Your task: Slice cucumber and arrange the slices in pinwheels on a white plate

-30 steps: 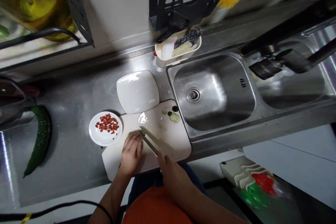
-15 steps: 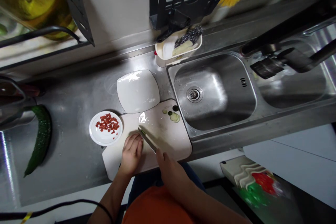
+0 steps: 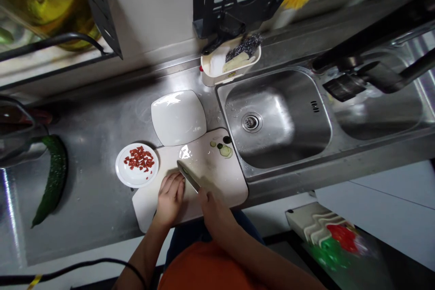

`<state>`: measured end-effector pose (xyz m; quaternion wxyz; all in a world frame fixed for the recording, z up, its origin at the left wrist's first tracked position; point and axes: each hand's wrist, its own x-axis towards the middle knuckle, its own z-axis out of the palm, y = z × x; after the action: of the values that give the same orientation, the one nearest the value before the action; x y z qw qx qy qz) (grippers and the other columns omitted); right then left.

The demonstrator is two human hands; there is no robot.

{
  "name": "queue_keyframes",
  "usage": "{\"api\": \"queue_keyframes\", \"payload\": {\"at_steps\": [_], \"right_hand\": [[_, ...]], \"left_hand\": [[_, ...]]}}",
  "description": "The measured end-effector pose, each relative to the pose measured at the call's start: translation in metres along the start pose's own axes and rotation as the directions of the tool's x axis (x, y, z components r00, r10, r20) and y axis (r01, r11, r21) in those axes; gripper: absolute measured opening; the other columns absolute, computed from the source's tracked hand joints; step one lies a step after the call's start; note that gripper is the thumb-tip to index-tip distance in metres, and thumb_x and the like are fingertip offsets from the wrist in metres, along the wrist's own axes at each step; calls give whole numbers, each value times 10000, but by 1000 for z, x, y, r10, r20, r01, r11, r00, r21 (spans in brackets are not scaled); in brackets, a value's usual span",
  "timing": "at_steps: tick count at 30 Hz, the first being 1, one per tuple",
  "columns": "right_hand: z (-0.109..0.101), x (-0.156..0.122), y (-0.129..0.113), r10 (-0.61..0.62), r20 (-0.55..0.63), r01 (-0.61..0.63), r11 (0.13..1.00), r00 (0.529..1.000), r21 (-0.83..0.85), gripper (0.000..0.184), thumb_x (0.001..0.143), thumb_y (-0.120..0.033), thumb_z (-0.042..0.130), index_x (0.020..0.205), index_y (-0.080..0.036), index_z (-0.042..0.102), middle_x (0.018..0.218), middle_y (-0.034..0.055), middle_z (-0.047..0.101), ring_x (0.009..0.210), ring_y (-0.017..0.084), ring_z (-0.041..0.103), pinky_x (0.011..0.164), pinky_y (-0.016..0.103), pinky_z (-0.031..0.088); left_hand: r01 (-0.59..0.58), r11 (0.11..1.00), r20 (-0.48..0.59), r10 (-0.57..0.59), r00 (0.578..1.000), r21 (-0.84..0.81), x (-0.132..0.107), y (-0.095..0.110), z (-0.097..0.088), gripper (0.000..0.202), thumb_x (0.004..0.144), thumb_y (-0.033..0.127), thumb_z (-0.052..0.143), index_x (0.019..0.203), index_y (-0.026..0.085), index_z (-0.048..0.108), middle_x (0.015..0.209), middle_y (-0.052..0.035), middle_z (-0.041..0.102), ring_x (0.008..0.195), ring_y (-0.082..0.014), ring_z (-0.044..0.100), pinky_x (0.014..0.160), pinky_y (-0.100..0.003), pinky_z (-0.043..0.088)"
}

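Steel-grey kitchen counter, seen from above. On its front edge, a pale rounded plastic cutting board. Pressed knuckles-up on the board, the left hand, fingers together; whether anything lies gripped beneath, impossible to tell. Closed around the handle of a slim steel-bladed knife, the right hand, blade tip just beside the left fingertips. At the board's far corner, a few pale green vegetable slices. Touching the board's left edge, a small round white plate of diced red pieces; behind, a square white plate. Right, a stainless-steel sink. Far left, a long dark green cucumber.
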<state>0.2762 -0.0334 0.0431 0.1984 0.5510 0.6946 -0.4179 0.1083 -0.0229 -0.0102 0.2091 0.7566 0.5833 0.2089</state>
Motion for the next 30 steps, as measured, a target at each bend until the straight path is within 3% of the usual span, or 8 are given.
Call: {"api": "queue_keyframes", "payload": {"at_steps": [4,8,12,20,30], "right_hand": [[-1,2,-1,15,19,-15,1000,1000,-9,442,874,-12,308,1259,-118,496,1008,138,647,851,211,629,720,289,486],[1,2,7,2,-41,1,998,999,67,418,869,-30,321,1226,-130,512,1006,125,638,884,215,615,748,296,459],[1,-7,19,-14,-18,17,991,1000,130,500,824,-2,320,1283,-144,458,990,103,633,840,199,622,679,267,444],[2,-36,21,-25,34,23,998,999,54,601,802,12,314,1378,-153,371,1063,125,626,778,193,647,631,254,441],[-4,-40,15,5,97,-7,1000,995,27,565,826,1,324,1364,-166,377,1079,132,625,783,177,659,598,227,427]], "left_hand": [[12,1000,-2,-13,1000,-10,-1,0,0,232,878,125,491,1074,169,606,1052,-82,668,1041,-208,593,962,-414,457],[29,999,17,-29,999,-21,-2,0,-2,258,878,124,489,1104,177,601,1098,-79,658,1072,-206,583,984,-414,446],[33,999,15,-33,999,-43,-2,1,-2,280,880,119,480,1126,185,597,1118,-73,655,1097,-199,574,1002,-407,439],[44,998,1,-44,999,-52,-2,0,0,257,876,121,493,1103,177,599,1109,-79,649,1083,-197,572,990,-402,446],[28,999,-11,-28,1000,-33,0,2,-2,250,872,122,504,1098,174,596,1099,-81,650,1065,-193,575,974,-387,453]]}}
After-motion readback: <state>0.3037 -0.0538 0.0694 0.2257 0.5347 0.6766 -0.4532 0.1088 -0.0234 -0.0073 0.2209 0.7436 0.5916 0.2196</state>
